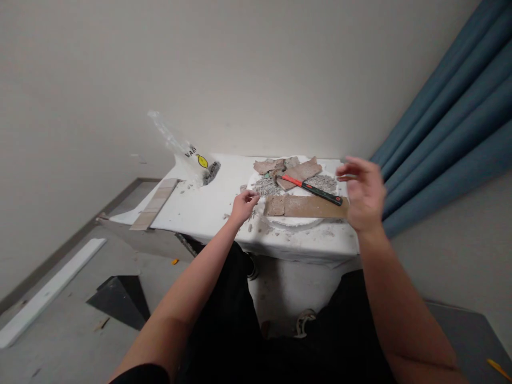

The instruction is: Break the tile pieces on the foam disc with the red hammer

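My left hand (244,207) is by the left end of a brown strip of tile or board (310,207), its fingers drawn together; what they hold, if anything, is too small to make out. At the strip's right end my right hand (363,194) is raised, slightly blurred, its bent fingers apart and nothing visible in them. The strip lies across the front of a round white plate or lid (298,224). Behind it, a hammer (312,189) with a red and black handle rests on broken brown slabs (306,169) and grey rubble (266,186).
A clear plastic bag (196,160) with grey bits stands left on the white-covered table (216,205), near a wood-look strip (156,202). Blue curtains (448,112) hang at right. A white plank (52,290) and dark folded panels (120,301) lie on the floor.
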{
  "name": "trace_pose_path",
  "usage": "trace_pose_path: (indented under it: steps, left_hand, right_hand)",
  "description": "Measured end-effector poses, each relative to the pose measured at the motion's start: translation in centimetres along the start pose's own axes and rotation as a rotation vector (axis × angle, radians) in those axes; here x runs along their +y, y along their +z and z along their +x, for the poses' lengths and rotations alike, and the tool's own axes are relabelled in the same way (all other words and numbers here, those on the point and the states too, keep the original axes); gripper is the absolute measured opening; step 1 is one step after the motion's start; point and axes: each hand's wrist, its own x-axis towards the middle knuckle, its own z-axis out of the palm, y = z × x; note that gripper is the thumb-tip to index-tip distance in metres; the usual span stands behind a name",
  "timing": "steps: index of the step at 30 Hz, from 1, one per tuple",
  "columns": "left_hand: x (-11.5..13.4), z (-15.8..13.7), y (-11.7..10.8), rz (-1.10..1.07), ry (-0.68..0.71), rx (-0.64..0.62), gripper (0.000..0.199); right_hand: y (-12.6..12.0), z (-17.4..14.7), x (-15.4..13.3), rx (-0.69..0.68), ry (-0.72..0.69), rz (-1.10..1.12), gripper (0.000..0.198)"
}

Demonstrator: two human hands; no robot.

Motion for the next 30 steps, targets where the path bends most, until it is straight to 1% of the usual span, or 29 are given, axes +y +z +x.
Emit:
trace_pose_path:
  steps: [2, 3, 5, 7, 9, 12, 15, 20, 26, 30]
  left_hand:
    - [1.0, 0.2, 2.7, -0.017, 0.033, -0.071, 0.016]
    - [1.2, 0.3, 3.9, -0.031, 0.038, -0.104, 0.014]
    - [1.2, 0.7, 6.1, -0.065, 0.028, -0.171, 0.013]
    - [0.8, 1.2, 7.5, -0.087, 0.007, -0.217, 0.013]
    - [0.3, 1.5, 8.4, -0.091, -0.002, -0.231, 0.014]
    - [-0.3, 1.8, 9.1, -0.097, 0.012, -0.224, 0.016]
    - [-0.4, 1.6, 9.6, -0.099, 0.046, -0.22, 0.017]
    - [-0.4, 1.2, 10.2, -0.055, 0.067, -0.205, 0.014]
    - [-0.4, 1.3, 10.1, -0.04, 0.042, -0.172, 0.011]
    - [-0.2, 1.3, 9.9, -0.032, 0.039, -0.177, 0.012]
  right_hand:
    - [1.9, -0.6, 2.1, -0.106, 0.106, -0.184, 0.047]
    - [2.8, -0.9, 3.3, -0.19, 0.167, -0.313, 0.048]
    - [4.2, -1.6, 5.8, -0.361, 0.251, -0.503, 0.054]
    - [5.0, -2.1, 7.6, -0.453, 0.328, -0.616, 0.06]
    - [5.3, -2.4, 8.5, -0.511, 0.379, -0.674, 0.065]
    - [5.6, -2.4, 8.7, -0.583, 0.401, -0.721, 0.067]
    - [5.7, -2.3, 8.4, -0.614, 0.421, -0.741, 0.068]
    - [5.7, -2.2, 8.2, -0.637, 0.444, -0.726, 0.068]
    - [5.6, -2.2, 8.5, -0.64, 0.443, -0.73, 0.068]
    - [5.6, -2.2, 8.6, -0.646, 0.439, -0.73, 0.068]
